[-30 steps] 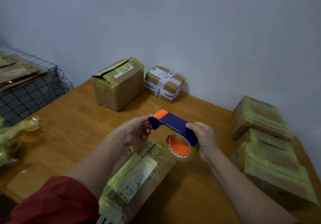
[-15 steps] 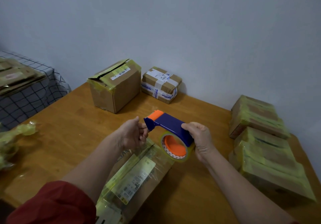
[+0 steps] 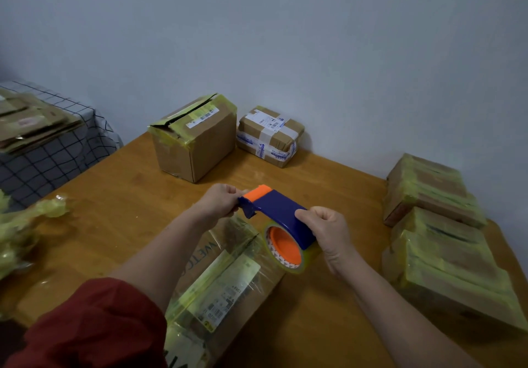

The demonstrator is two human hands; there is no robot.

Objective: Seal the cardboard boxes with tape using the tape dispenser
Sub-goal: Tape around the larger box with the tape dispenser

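Observation:
A blue and orange tape dispenser with a roll of clear yellowish tape is held above a flat cardboard box lying in front of me. My right hand grips the blue body over the roll. At the dispenser's orange front end, my left hand pinches the tip; whether it holds tape there I cannot tell. The box under the hands is wrapped in glossy tape and carries a white label.
On the wooden table, a taller box with a torn top and a small taped parcel stand by the wall. Taped boxes are stacked at right. Crumpled tape lies left, flattened cardboard on a checked cloth.
Both hands and the dispenser have stayed nearly in place above the box; the view has shifted slightly. My left hand keeps its pinch at the dispenser's front end.

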